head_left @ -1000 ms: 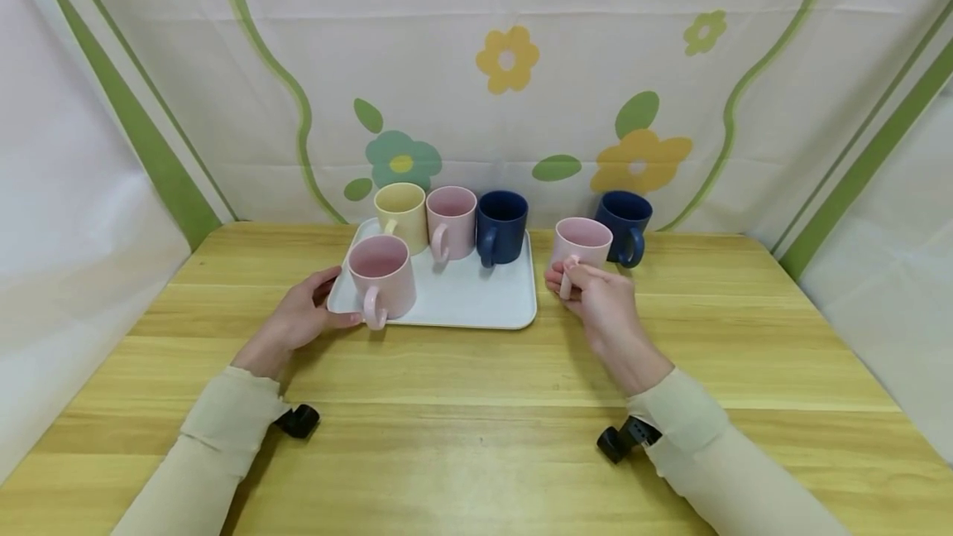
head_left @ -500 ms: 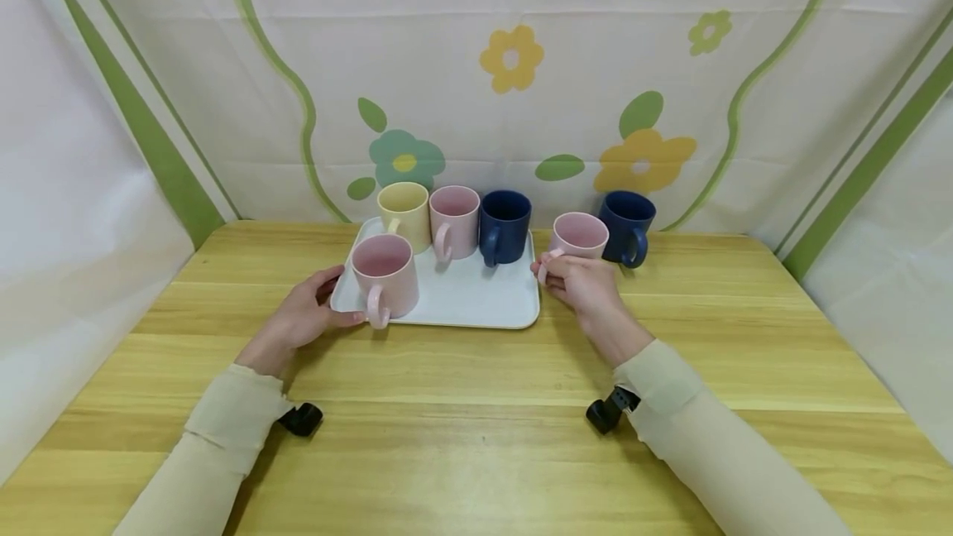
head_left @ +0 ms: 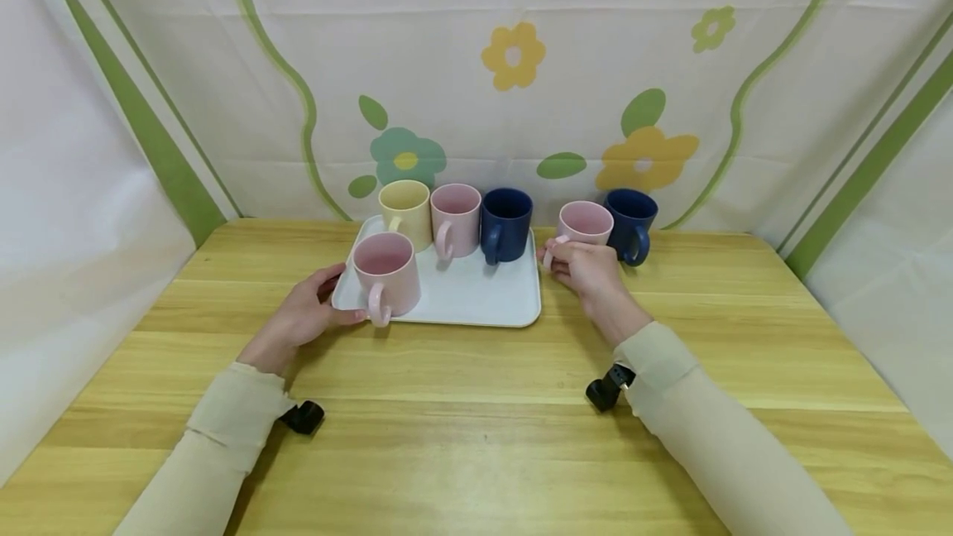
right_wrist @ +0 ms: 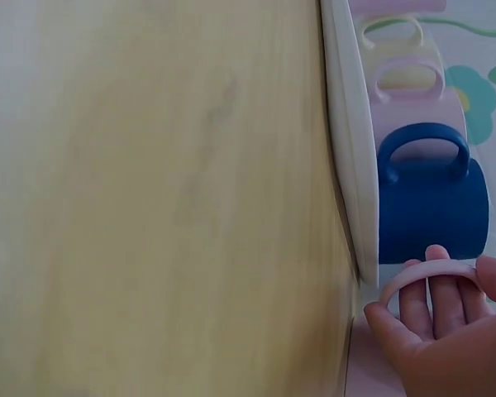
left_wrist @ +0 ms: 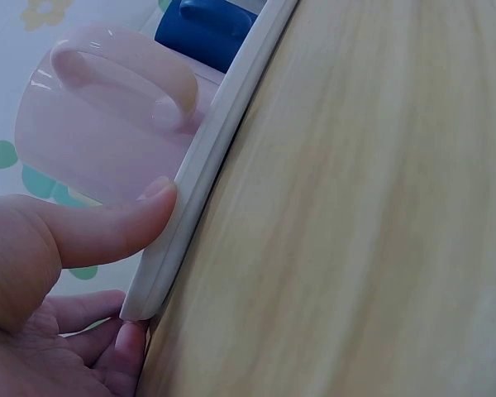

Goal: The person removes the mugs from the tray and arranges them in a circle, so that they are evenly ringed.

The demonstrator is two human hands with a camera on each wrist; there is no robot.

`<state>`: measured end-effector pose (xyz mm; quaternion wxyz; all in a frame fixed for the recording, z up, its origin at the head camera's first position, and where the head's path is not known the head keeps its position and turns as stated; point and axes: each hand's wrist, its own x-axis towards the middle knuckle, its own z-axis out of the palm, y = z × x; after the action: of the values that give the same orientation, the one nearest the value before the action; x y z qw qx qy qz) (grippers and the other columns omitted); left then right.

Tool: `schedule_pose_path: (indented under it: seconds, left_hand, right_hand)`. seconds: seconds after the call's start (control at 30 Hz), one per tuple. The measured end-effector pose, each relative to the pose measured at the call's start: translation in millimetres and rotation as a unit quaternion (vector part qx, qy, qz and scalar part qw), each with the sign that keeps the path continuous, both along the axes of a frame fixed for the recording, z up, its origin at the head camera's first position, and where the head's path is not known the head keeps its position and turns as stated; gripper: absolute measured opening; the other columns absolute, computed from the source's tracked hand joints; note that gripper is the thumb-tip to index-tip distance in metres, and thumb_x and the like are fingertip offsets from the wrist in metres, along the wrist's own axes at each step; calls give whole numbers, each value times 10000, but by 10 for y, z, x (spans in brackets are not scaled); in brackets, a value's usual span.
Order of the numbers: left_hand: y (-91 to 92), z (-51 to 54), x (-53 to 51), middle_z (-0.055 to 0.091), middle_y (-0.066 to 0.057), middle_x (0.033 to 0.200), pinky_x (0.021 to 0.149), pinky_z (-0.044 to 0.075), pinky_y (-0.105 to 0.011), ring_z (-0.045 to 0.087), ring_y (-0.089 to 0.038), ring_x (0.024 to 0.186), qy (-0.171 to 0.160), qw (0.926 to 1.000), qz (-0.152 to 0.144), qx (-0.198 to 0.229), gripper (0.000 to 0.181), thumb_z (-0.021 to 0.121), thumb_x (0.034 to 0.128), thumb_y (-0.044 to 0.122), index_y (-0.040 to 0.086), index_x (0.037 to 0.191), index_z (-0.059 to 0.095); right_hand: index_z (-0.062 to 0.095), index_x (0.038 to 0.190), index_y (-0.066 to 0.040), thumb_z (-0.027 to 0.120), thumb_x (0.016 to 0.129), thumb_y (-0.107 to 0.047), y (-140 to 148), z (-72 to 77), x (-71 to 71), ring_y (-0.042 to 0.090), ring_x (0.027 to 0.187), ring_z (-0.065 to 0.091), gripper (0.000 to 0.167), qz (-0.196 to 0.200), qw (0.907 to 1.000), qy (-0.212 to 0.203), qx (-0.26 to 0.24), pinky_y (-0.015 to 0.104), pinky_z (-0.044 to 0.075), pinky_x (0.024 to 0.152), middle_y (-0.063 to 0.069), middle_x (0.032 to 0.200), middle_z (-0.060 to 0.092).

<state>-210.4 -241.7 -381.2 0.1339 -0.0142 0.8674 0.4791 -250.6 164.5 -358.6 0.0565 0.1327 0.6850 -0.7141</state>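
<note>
In the head view, a person's left hand grips the near-left corner of a white tray, while the right hand clasps a pink mug just beyond the tray's right edge, beside a navy mug. The left wrist view shows the thumb pressing the tray's rim, fingers at its corner; the right wrist view shows fingers curled through the pink mug's handle

Smooth wood grain with soft shine is shown by the desk, glossy finish by the pink mugs, matt by the blue mugs, creased cloth by the backdrop.
</note>
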Motion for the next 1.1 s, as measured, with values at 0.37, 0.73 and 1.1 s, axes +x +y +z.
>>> schedule_pose_path:
  seconds: [0.37,0.73,1.1]
  left_hand:
    - [-10,36,31,251,-268,1735,1288,267,-633,308,-471,1560,24,10000,27,31,1044,820,936,168,19,1703,129]
    - [5,59,33,245,-273,1736,1291,254,-635,294,-478,1570,27,10000,2,25,1049,823,933,163,8,1700,124]
    - [5,26,21,250,-260,1739,1294,259,-625,296,-469,1574,12,10000,-29,9,1048,822,939,184,17,1703,125]
  right_hand:
    - [580,1472,65,637,1065,-151,16,23,-40,291,1359,629,465,193,9998,-60,-41,406,461,1217,222,1497,622]
    - [569,1496,-7,662,1046,-176,47,201,250,214,1224,661,490,100,9990,-257,366,417,501,1180,91,1341,657]
    - [618,1464,-50,665,1054,-260,-79,261,384,309,1322,649,464,503,9910,-122,1236,434,561,1094,134,1486,612]
